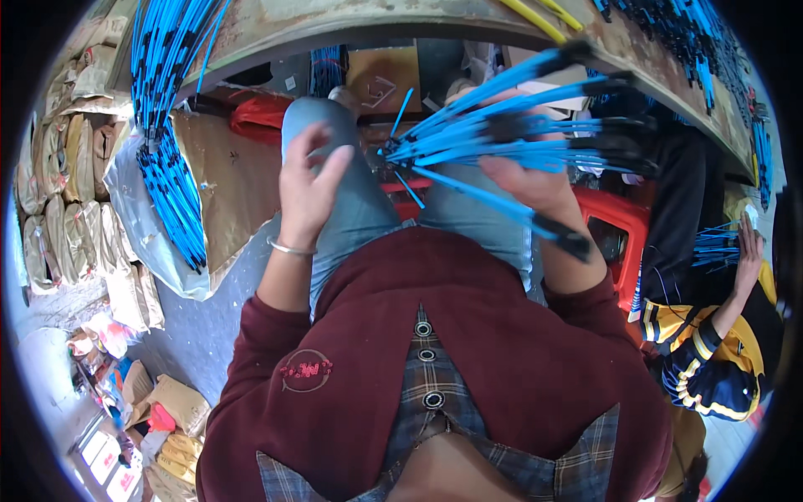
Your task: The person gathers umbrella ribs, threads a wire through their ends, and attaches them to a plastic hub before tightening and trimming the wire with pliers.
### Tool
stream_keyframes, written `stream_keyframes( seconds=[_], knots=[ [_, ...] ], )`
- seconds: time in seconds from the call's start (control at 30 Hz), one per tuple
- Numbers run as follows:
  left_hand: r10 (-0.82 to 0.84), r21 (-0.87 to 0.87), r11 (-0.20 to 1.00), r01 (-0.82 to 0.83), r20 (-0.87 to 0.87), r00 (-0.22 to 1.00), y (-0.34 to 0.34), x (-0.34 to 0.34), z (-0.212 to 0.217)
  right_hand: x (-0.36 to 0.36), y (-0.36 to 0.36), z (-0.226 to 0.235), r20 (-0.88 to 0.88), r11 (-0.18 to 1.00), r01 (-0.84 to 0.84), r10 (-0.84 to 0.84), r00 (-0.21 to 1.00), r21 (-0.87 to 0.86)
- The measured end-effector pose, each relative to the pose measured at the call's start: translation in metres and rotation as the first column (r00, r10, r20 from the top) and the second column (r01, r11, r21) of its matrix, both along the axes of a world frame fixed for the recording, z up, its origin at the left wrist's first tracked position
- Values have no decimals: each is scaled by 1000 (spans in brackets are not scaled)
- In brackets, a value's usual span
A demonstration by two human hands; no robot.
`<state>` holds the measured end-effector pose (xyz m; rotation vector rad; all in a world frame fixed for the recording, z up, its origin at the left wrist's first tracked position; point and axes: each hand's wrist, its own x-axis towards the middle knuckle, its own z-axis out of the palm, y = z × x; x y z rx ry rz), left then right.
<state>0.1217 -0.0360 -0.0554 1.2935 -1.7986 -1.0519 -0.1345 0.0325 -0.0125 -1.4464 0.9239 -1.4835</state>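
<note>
A fanned bundle of thin blue rods with black ends (pixel 468 138) spreads over my lap, blurred by motion at the black ends. My right hand (pixel 535 186) is closed around it from below, and some fingers are hidden behind the rods. The rods draw together toward the left, where a few loose ones stick out at other angles. My left hand (pixel 305 188) is raised above my left thigh, apart from the bundle. Its thumb and fingers are spread, with nothing visible between them.
Above my knees curves a worn table edge (pixel 368 23). More blue rods (pixel 167 188) hang at the left beside brown wrapping (pixel 238 171). Wrapped packages (pixel 79 167) are stacked far left. A co-worker's hand (pixel 749 251) holds blue rods at right, near a red plastic seat (pixel 627 222).
</note>
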Motion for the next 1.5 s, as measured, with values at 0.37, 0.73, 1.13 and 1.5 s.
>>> stream_keyframes(
  seconds=[0.37,0.73,1.13,1.5],
  knots=[
    [-546,92,820,565,-171,820,9,-27,-10,19,8,-29,99,896,-346,332,938,278],
    [-645,40,725,687,-311,698,2,-25,-18,8,7,-14,-95,878,-414,445,890,240],
    [-452,208,630,748,-685,572,-27,-22,-4,18,-6,-6,-173,828,-556,560,810,77],
    [-482,52,852,522,-315,818,1,-44,7,53,13,-14,122,947,95,-138,983,307]
  ],
)
